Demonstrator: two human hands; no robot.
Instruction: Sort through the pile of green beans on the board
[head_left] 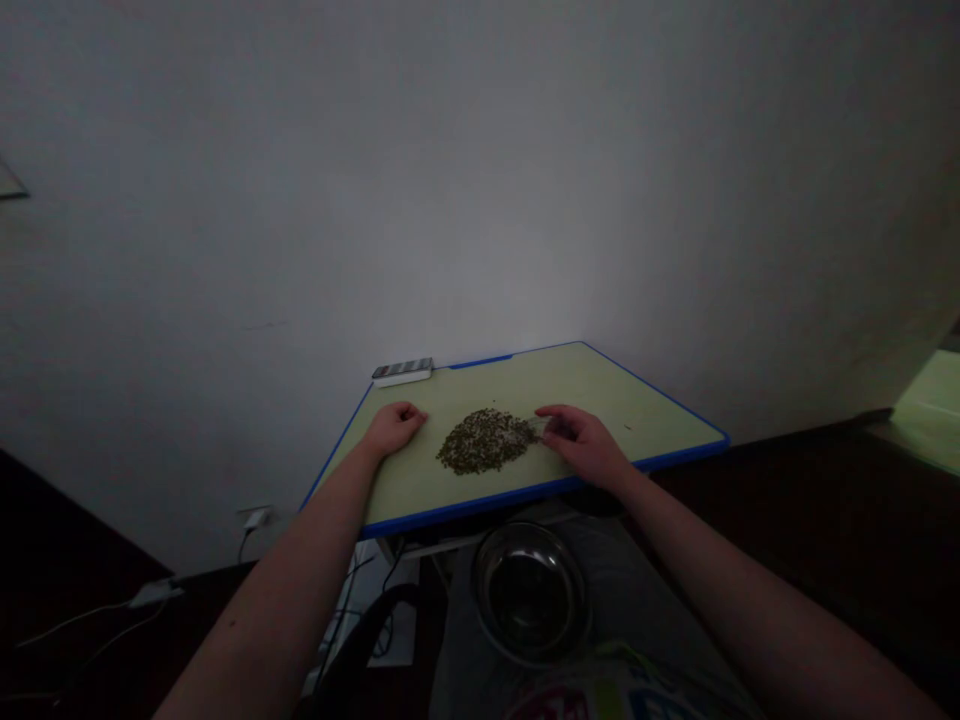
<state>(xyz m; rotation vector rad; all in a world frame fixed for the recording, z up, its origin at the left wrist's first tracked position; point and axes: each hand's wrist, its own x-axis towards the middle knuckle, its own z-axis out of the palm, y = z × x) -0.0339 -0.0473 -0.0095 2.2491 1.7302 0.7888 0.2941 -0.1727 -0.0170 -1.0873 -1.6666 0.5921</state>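
Observation:
A pile of small brownish-green seeds or grains (484, 442) is spread over the pale yellow-green tabletop (592, 385) with a blue rim. To the left of the pile, my left hand (396, 425) rests on the table, its fingers curled closed, and I see nothing in them. On the pile's right side, my right hand (581, 438) curves its thumb and fingers around a see-through object (541, 428), which looks like a small clear plastic cup. Its open end touches the grains. Dim light blurs its exact shape.
A shiny metal bowl (529, 595) sits below the table's near edge, on my lap. A white and dark flat device (403, 372) stands at the table's back left corner. The wall rises behind the table. Cables and a plug (257, 519) are at the lower left.

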